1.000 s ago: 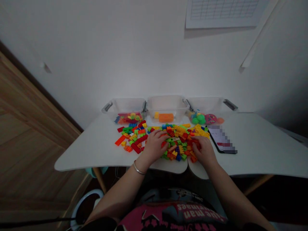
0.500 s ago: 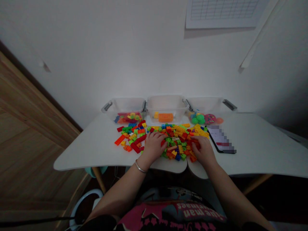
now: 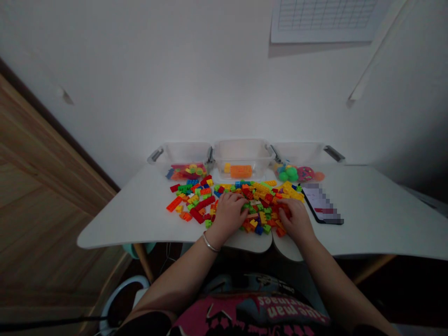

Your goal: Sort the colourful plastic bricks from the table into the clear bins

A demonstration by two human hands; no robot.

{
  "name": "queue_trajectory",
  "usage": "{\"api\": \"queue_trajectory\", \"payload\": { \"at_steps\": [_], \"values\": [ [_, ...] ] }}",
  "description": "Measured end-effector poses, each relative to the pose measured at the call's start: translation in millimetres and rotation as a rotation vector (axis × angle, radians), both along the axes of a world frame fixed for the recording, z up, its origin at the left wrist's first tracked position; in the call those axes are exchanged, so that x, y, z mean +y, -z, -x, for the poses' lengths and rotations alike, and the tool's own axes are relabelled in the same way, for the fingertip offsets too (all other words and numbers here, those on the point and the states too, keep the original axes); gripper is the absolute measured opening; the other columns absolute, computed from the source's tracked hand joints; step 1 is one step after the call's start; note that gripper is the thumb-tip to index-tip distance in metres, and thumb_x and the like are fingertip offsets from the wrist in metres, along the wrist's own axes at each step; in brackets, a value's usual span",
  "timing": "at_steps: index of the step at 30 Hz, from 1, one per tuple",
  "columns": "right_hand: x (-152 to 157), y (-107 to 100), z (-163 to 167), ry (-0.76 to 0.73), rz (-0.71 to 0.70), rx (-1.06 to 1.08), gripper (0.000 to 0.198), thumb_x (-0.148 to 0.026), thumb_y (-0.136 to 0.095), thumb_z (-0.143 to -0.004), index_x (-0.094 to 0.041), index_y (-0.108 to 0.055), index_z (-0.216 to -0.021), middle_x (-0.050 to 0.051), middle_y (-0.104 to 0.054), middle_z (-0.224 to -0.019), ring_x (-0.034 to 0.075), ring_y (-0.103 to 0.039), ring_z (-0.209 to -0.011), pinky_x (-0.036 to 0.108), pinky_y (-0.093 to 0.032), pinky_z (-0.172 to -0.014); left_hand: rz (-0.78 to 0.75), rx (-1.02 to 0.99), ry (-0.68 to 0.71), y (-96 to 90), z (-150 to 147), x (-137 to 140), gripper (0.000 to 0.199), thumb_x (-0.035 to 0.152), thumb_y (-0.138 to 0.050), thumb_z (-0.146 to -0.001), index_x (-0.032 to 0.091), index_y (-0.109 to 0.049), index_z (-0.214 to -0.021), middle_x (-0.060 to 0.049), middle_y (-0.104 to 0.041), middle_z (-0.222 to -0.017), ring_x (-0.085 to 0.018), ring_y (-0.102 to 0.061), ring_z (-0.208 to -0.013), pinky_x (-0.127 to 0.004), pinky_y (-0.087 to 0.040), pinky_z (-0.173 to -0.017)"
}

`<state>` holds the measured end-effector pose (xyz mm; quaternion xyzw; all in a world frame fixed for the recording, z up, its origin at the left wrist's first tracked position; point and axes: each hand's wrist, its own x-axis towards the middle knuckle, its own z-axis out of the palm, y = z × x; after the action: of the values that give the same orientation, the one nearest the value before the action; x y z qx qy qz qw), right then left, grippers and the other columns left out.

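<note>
A heap of toy building bricks point(image 3: 263, 215) in red, orange, yellow, green and blue is spread over the table in front of me. My left hand point(image 3: 229, 215) lies over the heap's middle, fingers curved down onto the bricks and thumb apart from them; I see nothing gripped in it. At the heap's right side is my right hand point(image 3: 297, 220), its thumb and fingers parted around some red and orange bricks point(image 3: 281, 229). The fingertips touch the heap there, and the undersides of both hands are hidden.
Three clear plastic bins stand along the wall: a left bin point(image 3: 187, 150) with coloured pieces, a middle bin point(image 3: 241, 148) with an orange cylinder point(image 3: 241, 171), and a right bin point(image 3: 301, 149) with green balls point(image 3: 289, 174). A phone point(image 3: 322, 205) lies right of the heap on the white table point(image 3: 378, 210).
My left hand has shifted a little to the right across the heap, uncovering red bricks on its left. My right hand has stayed almost in place.
</note>
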<state>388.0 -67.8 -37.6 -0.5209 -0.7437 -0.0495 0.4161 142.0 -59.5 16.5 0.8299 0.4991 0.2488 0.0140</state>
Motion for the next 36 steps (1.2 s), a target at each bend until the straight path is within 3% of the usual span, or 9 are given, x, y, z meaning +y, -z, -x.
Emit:
{"api": "queue_trajectory", "payload": {
  "at_steps": [15, 22, 25, 28, 31, 34, 36],
  "values": [
    [-2, -3, 1, -0.002, 0.024, 0.016, 0.021, -0.022, -0.05, -0.085, -0.021, -0.066, -0.1, 0.009, -0.07, -0.097, 0.027, -0.062, -0.093, 0.046, -0.048, -0.086, -0.053, -0.071, 0.018, -0.7, 3, 4, 0.011, 0.027, -0.066, -0.087, 0.026, -0.074, -0.094, -0.003, -0.074, -0.1, -0.024, -0.06, -0.103, -0.044, -0.045, -0.097],
    [-2, -3, 1, -0.014, 0.021, 0.012, 0.021, -0.023, -0.05, -0.086, -0.02, -0.066, -0.099, 0.009, -0.07, -0.097, 0.026, -0.062, -0.093, 0.044, -0.048, -0.086, -0.083, -0.179, -0.108, -7.5, 19, 12, 0.023, 0.035, -0.057, -0.093, 0.026, -0.073, -0.106, -0.006, -0.076, -0.099, -0.022, -0.068, -0.093, -0.041, -0.048, -0.088],
    [-1, -3, 1, -0.008, 0.013, 0.012, 0.02, -0.023, -0.05, -0.087, -0.02, -0.066, -0.098, 0.009, -0.07, -0.096, 0.026, -0.062, -0.093, 0.044, -0.048, -0.086, -0.212, -0.336, -0.143, -13.6, 40, 27, 0.025, 0.037, -0.054, -0.095, 0.023, -0.071, -0.107, -0.007, -0.075, -0.101, -0.022, -0.068, -0.095, -0.039, -0.049, -0.089],
    [-1, -4, 1, -0.017, 0.001, 0.008, 0.019, -0.023, -0.05, -0.087, -0.021, -0.066, -0.096, 0.009, -0.071, -0.094, 0.026, -0.063, -0.092, 0.044, -0.049, -0.085, -0.36, -0.628, -0.192, -19.6, 65, 49, 0.027, 0.039, -0.053, -0.095, 0.021, -0.066, -0.11, -0.007, -0.072, -0.11, -0.02, -0.065, -0.104, -0.035, -0.05, -0.093],
    [-1, -5, 2, -0.023, -0.005, 0.015, 0.018, -0.022, -0.05, -0.086, -0.022, -0.066, -0.095, 0.008, -0.072, -0.093, 0.026, -0.063, -0.091, 0.045, -0.049, -0.086, -0.448, -0.887, -0.293, -26.4, 86, 73, 0.024, 0.038, -0.051, -0.095, 0.019, -0.059, -0.107, -0.008, -0.069, -0.109, -0.017, -0.065, -0.101, -0.031, -0.052, -0.09],
    [-2, -6, 2, -0.031, -0.002, 0.024, 0.018, -0.022, -0.05, -0.086, -0.022, -0.066, -0.094, 0.007, -0.072, -0.093, 0.026, -0.064, -0.091, 0.045, -0.049, -0.085, -0.512, -0.962, -0.387, -35.4, 103, 92, 0.02, 0.034, -0.052, -0.093, 0.019, -0.056, -0.105, -0.008, -0.067, -0.108, -0.015, -0.065, -0.1, -0.03, -0.051, -0.093],
    [-2, -6, 2, -0.04, 0.008, 0.028, 0.018, -0.021, -0.05, -0.086, -0.022, -0.066, -0.095, 0.007, -0.072, -0.093, 0.026, -0.063, -0.092, 0.045, -0.049, -0.085, -0.524, -0.908, -0.393, -41.8, 111, 100, 0.019, 0.032, -0.054, -0.091, 0.018, -0.057, -0.104, -0.008, -0.067, -0.108, -0.016, -0.064, -0.101, -0.03, -0.05, -0.095]
  ]
}}
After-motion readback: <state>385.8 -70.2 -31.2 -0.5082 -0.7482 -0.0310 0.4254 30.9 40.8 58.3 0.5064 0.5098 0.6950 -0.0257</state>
